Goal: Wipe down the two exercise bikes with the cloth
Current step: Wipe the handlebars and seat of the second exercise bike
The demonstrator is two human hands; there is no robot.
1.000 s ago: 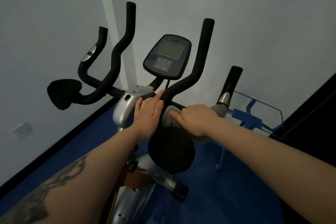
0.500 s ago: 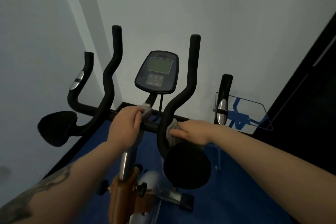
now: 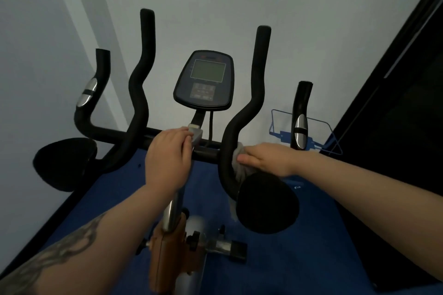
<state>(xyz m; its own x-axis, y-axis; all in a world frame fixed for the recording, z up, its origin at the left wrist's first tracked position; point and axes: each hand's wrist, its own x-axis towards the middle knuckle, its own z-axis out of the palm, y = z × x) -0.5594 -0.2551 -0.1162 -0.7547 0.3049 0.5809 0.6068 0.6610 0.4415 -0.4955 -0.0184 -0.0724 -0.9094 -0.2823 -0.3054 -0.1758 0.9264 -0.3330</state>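
An exercise bike stands right in front of me, its black handlebar [image 3: 141,93] rising in curved foam grips around a console [image 3: 203,80] with a grey screen. My left hand [image 3: 167,158] grips the centre of the crossbar over the silver stem. My right hand [image 3: 263,159] presses a grey cloth [image 3: 239,170] against the bar beside the right curved grip, just above the right round elbow pad [image 3: 267,202]. Part of the cloth hangs down behind that pad. Only one bike is in view.
A left elbow pad [image 3: 63,163] sticks out at the left. White walls close in behind and to the left. A blue floor mat [image 3: 311,235] lies under the bike. A blue wire rack [image 3: 309,134] stands behind the right grip; a dark doorway [image 3: 407,103] is at right.
My view has risen and pulled back over the handlebar. My left hand shifted from the silver housing onto the crossbar centre. My right hand with the cloth stays at the right grip's base.
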